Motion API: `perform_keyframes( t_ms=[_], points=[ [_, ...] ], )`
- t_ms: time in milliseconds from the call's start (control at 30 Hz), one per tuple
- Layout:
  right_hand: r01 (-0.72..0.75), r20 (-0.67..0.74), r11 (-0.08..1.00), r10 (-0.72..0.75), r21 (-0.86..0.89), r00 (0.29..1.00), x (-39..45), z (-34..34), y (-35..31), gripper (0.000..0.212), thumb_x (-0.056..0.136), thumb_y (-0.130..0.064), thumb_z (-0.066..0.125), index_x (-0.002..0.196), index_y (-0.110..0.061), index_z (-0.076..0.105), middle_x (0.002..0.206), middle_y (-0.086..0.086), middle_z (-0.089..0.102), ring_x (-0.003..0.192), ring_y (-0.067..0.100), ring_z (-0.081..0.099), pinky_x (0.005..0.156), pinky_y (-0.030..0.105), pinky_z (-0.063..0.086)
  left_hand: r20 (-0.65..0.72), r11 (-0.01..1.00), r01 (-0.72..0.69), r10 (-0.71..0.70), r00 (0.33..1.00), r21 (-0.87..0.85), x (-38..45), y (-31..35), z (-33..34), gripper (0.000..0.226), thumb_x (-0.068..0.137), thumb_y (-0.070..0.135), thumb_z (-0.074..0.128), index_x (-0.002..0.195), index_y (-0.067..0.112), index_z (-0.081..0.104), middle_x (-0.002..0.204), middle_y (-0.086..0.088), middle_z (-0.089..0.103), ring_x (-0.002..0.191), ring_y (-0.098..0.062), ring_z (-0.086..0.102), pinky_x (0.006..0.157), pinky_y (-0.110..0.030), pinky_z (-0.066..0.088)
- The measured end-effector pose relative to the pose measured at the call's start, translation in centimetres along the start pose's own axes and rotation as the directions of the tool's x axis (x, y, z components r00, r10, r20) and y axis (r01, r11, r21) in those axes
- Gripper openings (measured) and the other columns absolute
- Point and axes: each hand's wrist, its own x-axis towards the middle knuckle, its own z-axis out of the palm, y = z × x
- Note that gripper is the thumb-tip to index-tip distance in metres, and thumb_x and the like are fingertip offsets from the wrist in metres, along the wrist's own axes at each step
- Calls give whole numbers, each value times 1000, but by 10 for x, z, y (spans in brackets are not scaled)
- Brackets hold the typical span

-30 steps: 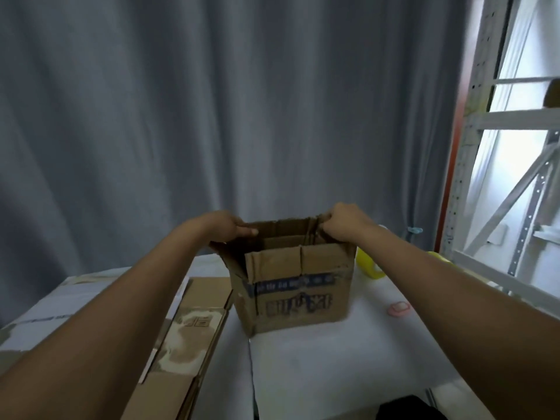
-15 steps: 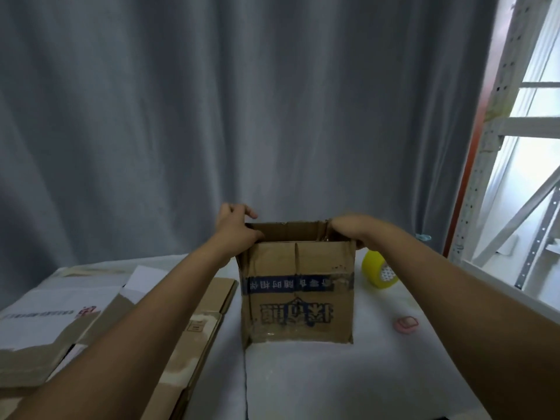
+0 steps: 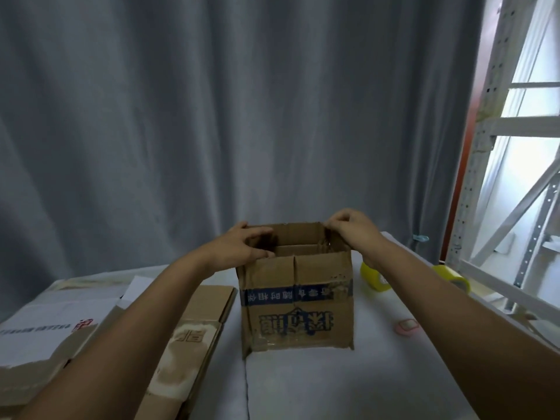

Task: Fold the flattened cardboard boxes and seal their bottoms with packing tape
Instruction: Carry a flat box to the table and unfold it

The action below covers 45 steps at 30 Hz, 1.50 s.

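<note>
A brown cardboard box with upside-down blue print stands upright on the white table, its top flaps partly folded inward. My left hand rests over the box's top left edge, fingers reaching across the opening. At the top right rear corner, my right hand pinches a flap. Two yellow tape rolls lie to the right: one just behind my right forearm, another farther right. Flattened cardboard boxes lie on the left.
A white flattened box lies at the far left. A small pink object sits right of the box. Grey curtain hangs behind the table. White metal shelving stands at the right.
The box has been squared up and now stands straight. My right hand has lifted to pinch the rear right flap; my left hand has spread over the left edge.
</note>
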Motion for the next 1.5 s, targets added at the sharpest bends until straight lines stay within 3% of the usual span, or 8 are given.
perform_keyframes(
  t_ms=[167,367,467,600,900,1100,1267,1500],
  points=[
    [130,195,990,-117,-52,974,-4,-6,3,20,97,-20,56,101,-12,73,79,-4,65,63,8,53,56,15,44,-17,999,-13,13,1000,-31,-3,2,2,60,88,40,67,142,44,42,162,2,1,148,-29,9,116,-42,20],
    [89,546,946,102,-312,831,-7,3,-10,27,96,-32,56,107,-15,74,105,1,73,102,17,67,94,29,51,22,993,-72,75,997,-92,-10,2,5,52,87,36,70,132,51,50,161,7,10,148,-20,10,114,-37,20],
    [-40,468,992,91,-118,879,-4,0,-4,51,98,-53,40,114,-13,68,106,9,73,107,24,66,101,35,48,-115,961,-180,158,981,-208,-13,-6,10,40,91,32,64,128,46,56,142,25,35,143,-9,21,112,-26,26],
    [-118,381,992,96,33,919,-3,-2,9,68,94,-66,26,111,-16,70,102,7,74,104,22,67,105,39,44,-333,900,-287,174,927,-328,-12,-18,22,39,92,39,61,131,40,56,148,28,34,139,1,26,118,-36,25],
    [-97,305,994,108,-51,946,-24,11,0,75,90,-74,20,118,-21,65,111,2,68,106,16,61,108,39,39,-455,971,-236,195,869,-33,-23,-20,34,63,75,67,59,128,33,55,143,11,24,134,-12,29,109,-35,37],
    [-60,240,998,51,31,970,-33,14,5,65,91,-72,24,123,-26,57,119,4,59,113,21,57,108,44,40,-542,967,-254,223,811,17,-43,-21,37,56,75,58,71,116,25,53,123,5,30,114,-7,43,92,-16,44],
    [1,179,996,-18,92,984,-49,19,9,65,95,-66,24,141,-24,44,137,5,48,109,18,60,107,43,42,-442,929,-333,369,818,160,-60,-24,41,38,75,52,74,101,26,62,121,8,35,115,-5,40,91,-16,42],
    [88,-61,978,-78,189,995,-73,20,27,48,100,-55,30,122,-23,58,114,6,64,97,16,63,95,38,51,-269,866,-442,495,826,235,-84,-24,48,20,80,47,71,70,44,54,128,14,39,125,-7,35,92,-14,31]
  ],
)
